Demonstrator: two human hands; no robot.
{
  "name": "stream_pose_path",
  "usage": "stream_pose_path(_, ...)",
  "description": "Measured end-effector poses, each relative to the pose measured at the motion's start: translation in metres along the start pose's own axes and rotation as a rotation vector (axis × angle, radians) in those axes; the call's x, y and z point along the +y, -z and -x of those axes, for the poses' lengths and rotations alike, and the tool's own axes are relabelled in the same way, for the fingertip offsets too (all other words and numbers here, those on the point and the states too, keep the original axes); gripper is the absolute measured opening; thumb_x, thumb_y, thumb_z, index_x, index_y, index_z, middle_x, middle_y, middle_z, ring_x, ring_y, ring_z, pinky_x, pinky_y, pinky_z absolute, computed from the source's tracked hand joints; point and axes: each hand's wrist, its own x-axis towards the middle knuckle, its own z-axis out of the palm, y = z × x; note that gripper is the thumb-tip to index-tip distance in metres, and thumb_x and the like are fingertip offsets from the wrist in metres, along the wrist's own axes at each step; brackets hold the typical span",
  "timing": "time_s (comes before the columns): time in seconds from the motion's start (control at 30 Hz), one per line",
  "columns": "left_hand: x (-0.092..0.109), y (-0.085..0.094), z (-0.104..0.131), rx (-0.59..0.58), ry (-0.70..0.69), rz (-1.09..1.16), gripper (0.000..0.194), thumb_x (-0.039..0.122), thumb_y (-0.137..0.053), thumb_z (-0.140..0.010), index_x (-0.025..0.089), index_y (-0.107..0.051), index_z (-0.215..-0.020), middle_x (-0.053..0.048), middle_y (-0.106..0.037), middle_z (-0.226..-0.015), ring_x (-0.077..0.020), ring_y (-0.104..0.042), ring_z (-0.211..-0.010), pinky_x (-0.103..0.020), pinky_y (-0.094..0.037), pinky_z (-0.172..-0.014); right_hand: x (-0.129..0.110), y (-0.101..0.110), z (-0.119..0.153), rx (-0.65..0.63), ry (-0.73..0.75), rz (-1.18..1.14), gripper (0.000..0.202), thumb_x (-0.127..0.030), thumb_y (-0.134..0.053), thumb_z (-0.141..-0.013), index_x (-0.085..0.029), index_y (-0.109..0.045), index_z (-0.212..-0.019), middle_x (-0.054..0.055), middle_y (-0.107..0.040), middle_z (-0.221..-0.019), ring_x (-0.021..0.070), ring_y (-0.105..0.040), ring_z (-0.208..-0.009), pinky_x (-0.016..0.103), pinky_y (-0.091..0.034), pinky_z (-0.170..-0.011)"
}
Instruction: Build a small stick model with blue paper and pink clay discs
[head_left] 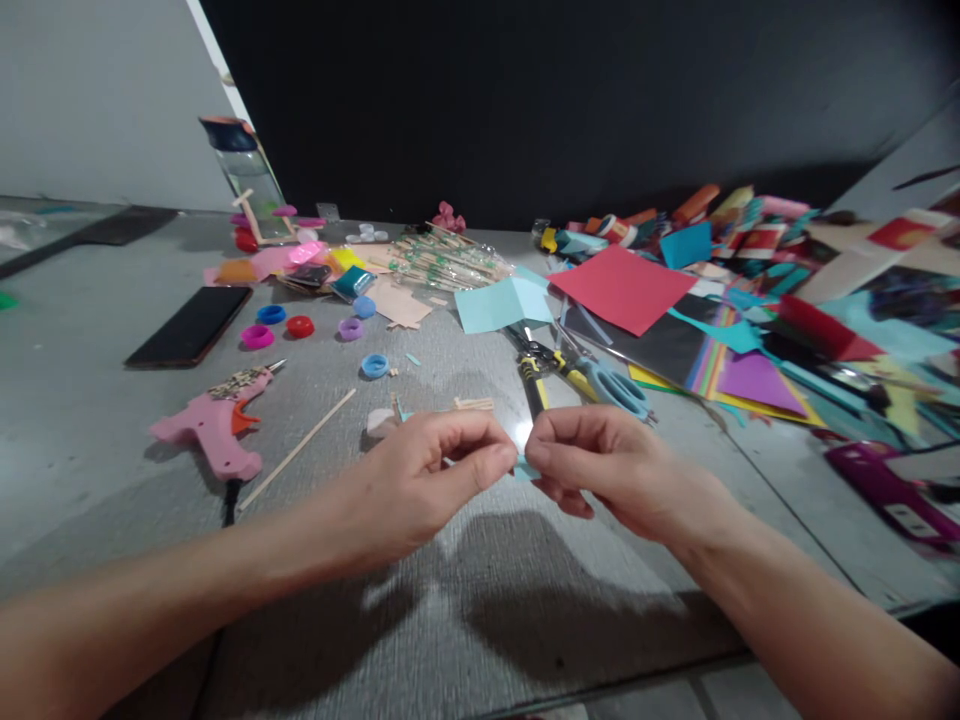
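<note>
My left hand and my right hand meet over the middle of the table, thumbs and fingertips pinched close together. Between them shows a small light-blue paper piece, mostly hidden by the fingers. Behind the left hand lie short wooden sticks and a whitish lump. Pliers with yellow-black handles lie just beyond the right hand, beside blue-handled scissors.
A pink glue gun, a wooden stick and a phone lie at left, near several bottle caps. Red paper and bagged sticks lie behind. A water bottle stands back left; a purple tool lies right.
</note>
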Motion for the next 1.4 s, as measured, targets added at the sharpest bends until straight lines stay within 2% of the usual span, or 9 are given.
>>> stream_pose_path(0.1,0.0,0.002,-0.002,-0.067,0.085,0.068,0.034,0.045,-0.051,-0.1,0.017,-0.064,-0.085,0.006,-0.043,-0.063,-0.0088,-0.036,-0.057,-0.026,-0.027,-0.052,-0.001,0.0,0.001,0.007,0.016,0.077,0.038,-0.046,-0.071,-0.086,-0.016,-0.058,-0.069,-0.003,-0.053,-0.06,0.0057,-0.043,-0.049,0.019,-0.034,-0.045)
stream_pose_path(0.2,0.0,0.002,-0.004,-0.111,0.129,0.103,0.029,0.041,-0.054,-0.098,0.017,-0.065,-0.087,0.006,-0.045,-0.062,-0.0081,-0.036,-0.055,-0.025,-0.027,-0.051,-0.002,-0.001,0.002,0.033,-0.003,0.146,0.033,-0.042,-0.066,-0.088,-0.016,-0.058,-0.069,-0.003,-0.052,-0.059,0.0061,-0.042,-0.049,0.02,-0.034,-0.045)
stream_pose_path(0.37,-0.001,0.0,-0.007,-0.093,0.164,0.193,0.023,0.035,-0.057,-0.096,0.017,-0.062,-0.083,0.008,-0.042,-0.058,-0.0065,-0.031,-0.052,-0.023,-0.023,-0.048,-0.003,-0.004,0.003,0.048,-0.014,0.168,0.032,-0.04,-0.064,-0.088,-0.017,-0.056,-0.068,-0.004,-0.05,-0.058,0.0057,-0.042,-0.049,0.02,-0.034,-0.046)
stream_pose_path(0.63,-0.006,-0.003,-0.004,-0.043,0.132,0.295,0.019,0.032,-0.062,-0.094,0.017,-0.061,-0.082,0.009,-0.042,-0.056,-0.0056,-0.029,-0.049,-0.021,-0.02,-0.046,0.002,0.002,-0.002,-0.023,0.022,-0.02,0.038,-0.044,-0.067,-0.091,-0.015,-0.06,-0.068,-0.001,-0.057,-0.061,0.0055,-0.047,-0.048,0.018,-0.038,-0.043)
stream_pose_path(0.8,-0.006,-0.001,-0.004,-0.021,0.135,0.331,0.02,0.034,-0.064,-0.093,0.018,-0.061,-0.082,0.009,-0.043,-0.055,-0.0055,-0.03,-0.049,-0.02,-0.021,-0.046,0.002,0.007,-0.001,-0.092,0.051,-0.053,0.016,-0.028,-0.067,-0.089,-0.014,-0.066,-0.081,-0.001,-0.063,-0.068,0.0056,-0.049,-0.051,0.017,-0.042,-0.044)
stream_pose_path(0.93,-0.005,0.001,-0.003,-0.033,0.126,0.338,0.023,0.037,-0.064,-0.093,0.018,-0.062,-0.081,0.009,-0.043,-0.055,-0.0057,-0.03,-0.049,-0.021,-0.021,-0.045,0.001,0.004,0.004,0.002,0.128,0.114,0.004,-0.017,-0.065,-0.088,-0.015,-0.066,-0.085,-0.002,-0.064,-0.072,0.005,-0.051,-0.055,0.016,-0.043,-0.048)
stream_pose_path(1.1,-0.002,0.0,-0.003,0.028,0.076,0.223,0.022,0.035,-0.062,-0.094,0.018,-0.063,-0.081,0.008,-0.046,-0.058,-0.0065,-0.034,-0.052,-0.021,-0.026,-0.049,-0.002,0.001,0.008,0.104,0.252,0.306,0.007,-0.022,-0.066,-0.092,-0.016,-0.068,-0.087,-0.003,-0.061,-0.072,0.0055,-0.052,-0.06,0.017,-0.042,-0.052)
stream_pose_path(1.23,-0.004,-0.005,-0.002,0.126,-0.021,0.118,0.021,0.031,-0.058,-0.096,0.018,-0.063,-0.081,0.007,-0.047,-0.062,-0.0079,-0.037,-0.057,-0.022,-0.03,-0.053,-0.001,-0.001,0.007,0.112,0.198,0.257,0.018,-0.032,-0.067,-0.093,-0.016,-0.066,-0.083,-0.002,-0.061,-0.07,0.007,-0.051,-0.058,0.02,-0.041,-0.051)
stream_pose_path(1.4,-0.005,-0.009,-0.001,0.221,-0.065,0.072,0.02,0.03,-0.059,-0.095,0.018,-0.063,-0.08,0.006,-0.049,-0.064,-0.0087,-0.038,-0.057,-0.024,-0.032,-0.054,-0.001,-0.008,0.007,0.163,0.228,0.278,0.019,-0.028,-0.065,-0.091,-0.017,-0.063,-0.076,-0.003,-0.059,-0.066,0.0074,-0.048,-0.055,0.021,-0.037,-0.05)
